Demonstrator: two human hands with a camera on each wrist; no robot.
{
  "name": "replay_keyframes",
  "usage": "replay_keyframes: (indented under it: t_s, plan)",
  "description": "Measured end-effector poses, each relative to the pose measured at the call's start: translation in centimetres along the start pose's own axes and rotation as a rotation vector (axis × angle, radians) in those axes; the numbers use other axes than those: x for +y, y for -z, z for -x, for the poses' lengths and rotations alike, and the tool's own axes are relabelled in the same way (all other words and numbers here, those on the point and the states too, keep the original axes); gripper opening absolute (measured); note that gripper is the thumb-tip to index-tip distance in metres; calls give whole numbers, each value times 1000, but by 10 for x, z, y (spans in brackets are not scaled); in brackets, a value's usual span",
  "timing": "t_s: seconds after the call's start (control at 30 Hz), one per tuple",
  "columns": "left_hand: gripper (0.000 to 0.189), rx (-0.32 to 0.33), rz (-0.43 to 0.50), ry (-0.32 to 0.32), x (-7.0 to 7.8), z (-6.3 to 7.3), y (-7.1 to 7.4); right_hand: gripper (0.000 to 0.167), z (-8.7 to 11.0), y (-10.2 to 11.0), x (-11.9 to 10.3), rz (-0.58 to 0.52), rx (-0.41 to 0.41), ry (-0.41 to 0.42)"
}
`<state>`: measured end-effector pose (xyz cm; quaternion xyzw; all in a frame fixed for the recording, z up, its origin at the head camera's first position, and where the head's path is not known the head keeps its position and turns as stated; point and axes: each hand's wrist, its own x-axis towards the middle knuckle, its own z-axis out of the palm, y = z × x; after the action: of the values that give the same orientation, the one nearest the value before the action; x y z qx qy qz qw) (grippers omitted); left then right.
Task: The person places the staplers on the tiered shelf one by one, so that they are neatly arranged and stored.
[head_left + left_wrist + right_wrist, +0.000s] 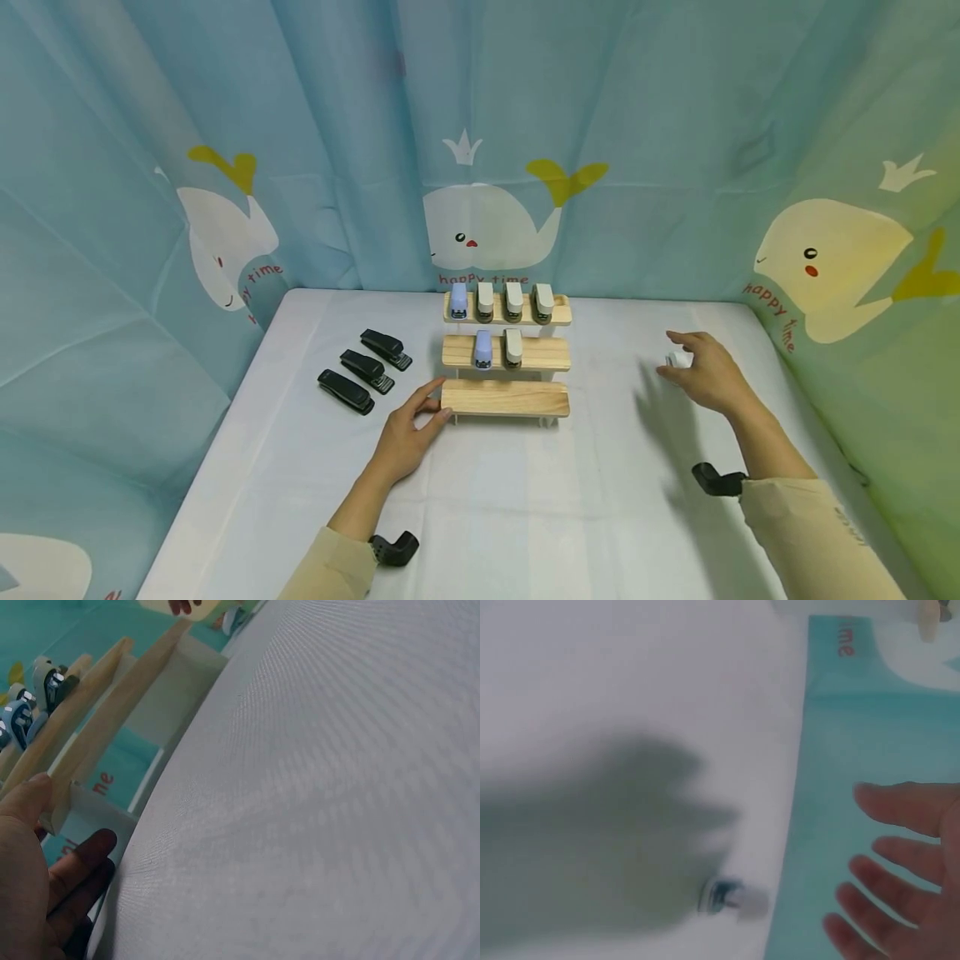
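Observation:
A three-tier wooden display stand point(506, 399) with white supports stands mid-table. My left hand point(403, 437) holds the left end of its lowest board, the thumb against the wood point(97, 742) and other fingers beside the white support. At the right, my right hand point(708, 372) hovers with fingers spread and thumb apart. Near it is a small white stapler point(680, 359), partly hidden by the hand in the head view. The right wrist view shows this stapler point(739, 898) on the tabletop, apart from the fingers of the right hand point(911, 889).
Several cream staplers point(513, 302) and a lilac stapler point(459, 301) stand on the top tier. The middle tier carries a lilac stapler point(483, 349) and a cream one point(513, 347). Left of the stand lie three black staplers point(367, 370). A whale-print curtain point(360, 125) surrounds the table.

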<state>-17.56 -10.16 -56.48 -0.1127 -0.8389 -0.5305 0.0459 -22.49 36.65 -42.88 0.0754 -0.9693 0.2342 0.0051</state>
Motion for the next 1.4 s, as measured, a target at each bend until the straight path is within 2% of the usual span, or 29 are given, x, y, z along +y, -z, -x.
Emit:
replay_keyframes:
  t_s: [0.5, 0.7, 0.97, 1.4]
  plan:
    - [57, -17, 12, 6, 1, -1, 0, 71, -1, 4, 23, 25, -53, -38]
    - [57, -17, 8, 0, 1, -1, 0, 71, -2, 4, 31, 3, -75, -52]
    - [57, -15, 2, -2, 0, 0, -1, 73, -5, 2, 45, -44, -154, -112]
    - [58, -4, -6, -23, 1, 1, 0, 73, -10, -7, 62, -89, -174, -121]
